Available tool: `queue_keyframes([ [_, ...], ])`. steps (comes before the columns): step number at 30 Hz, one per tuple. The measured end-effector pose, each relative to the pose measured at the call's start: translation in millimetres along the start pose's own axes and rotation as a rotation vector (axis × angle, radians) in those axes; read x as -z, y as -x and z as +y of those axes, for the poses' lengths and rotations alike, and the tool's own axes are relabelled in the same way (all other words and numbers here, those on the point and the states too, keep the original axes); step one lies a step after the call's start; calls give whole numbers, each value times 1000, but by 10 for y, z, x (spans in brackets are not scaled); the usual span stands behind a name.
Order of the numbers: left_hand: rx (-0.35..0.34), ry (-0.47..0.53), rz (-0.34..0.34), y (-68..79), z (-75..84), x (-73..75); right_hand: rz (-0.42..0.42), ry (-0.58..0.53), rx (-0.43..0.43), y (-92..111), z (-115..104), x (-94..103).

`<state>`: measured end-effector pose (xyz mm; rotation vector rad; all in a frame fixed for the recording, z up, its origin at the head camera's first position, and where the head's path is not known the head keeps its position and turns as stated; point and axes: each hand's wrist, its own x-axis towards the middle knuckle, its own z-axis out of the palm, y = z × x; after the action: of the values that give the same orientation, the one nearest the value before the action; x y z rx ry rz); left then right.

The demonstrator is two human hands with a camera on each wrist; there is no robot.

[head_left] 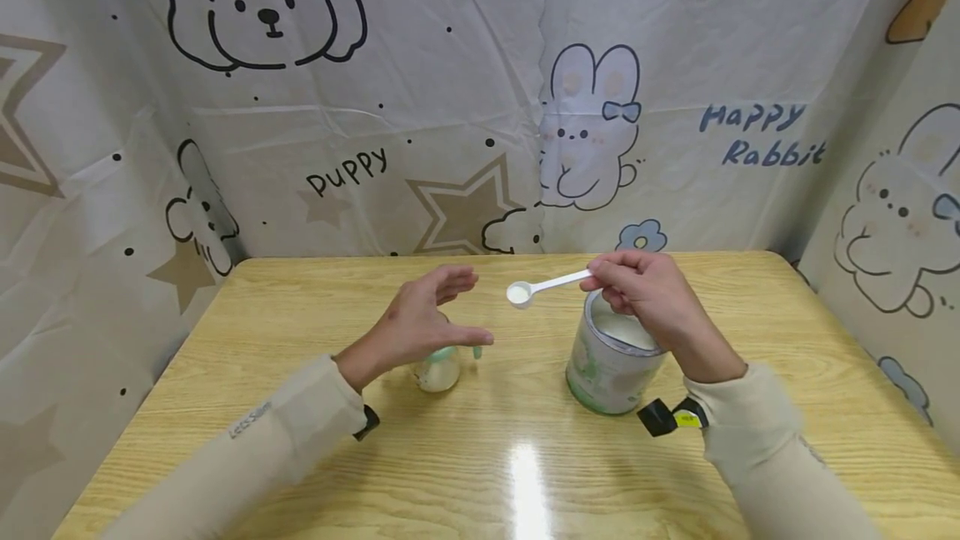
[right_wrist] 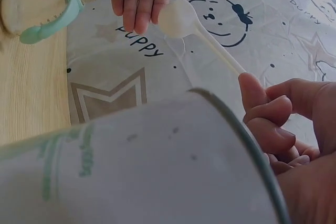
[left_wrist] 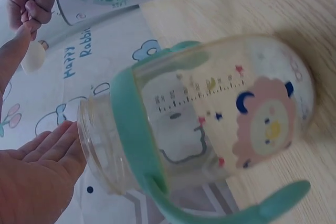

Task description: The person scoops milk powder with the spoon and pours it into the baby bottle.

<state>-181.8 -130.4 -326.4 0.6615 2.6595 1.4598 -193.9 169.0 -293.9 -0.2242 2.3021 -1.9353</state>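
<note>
My right hand (head_left: 648,294) pinches the handle end of a white measuring scoop (head_left: 561,281) just above the can. White powder shows in the scoop's bowl, which points left. The tin can (head_left: 611,369) stands upright with its top uncovered and pale contents inside. My left hand (head_left: 412,319) is held over the baby bottle (head_left: 437,375), thumb and fingers spread apart, holding nothing. That clear bottle has a green collar (left_wrist: 134,124) with two handles, a printed animal face and a measuring scale. Its mouth (left_wrist: 100,140) has no cap on it.
The wooden table (head_left: 315,457) carries the bottle left of centre and the can to its right. A printed cloth (head_left: 450,90) with cartoon animals hangs behind the table and along both sides. A black wrist strap (head_left: 671,417) sits at my right cuff.
</note>
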Motion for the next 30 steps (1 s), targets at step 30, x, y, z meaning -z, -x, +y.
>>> queue_keyframes([
  [30, 66, -91, 32, 206, -301, 206, -51, -8, -12, -80, -62, -369],
])
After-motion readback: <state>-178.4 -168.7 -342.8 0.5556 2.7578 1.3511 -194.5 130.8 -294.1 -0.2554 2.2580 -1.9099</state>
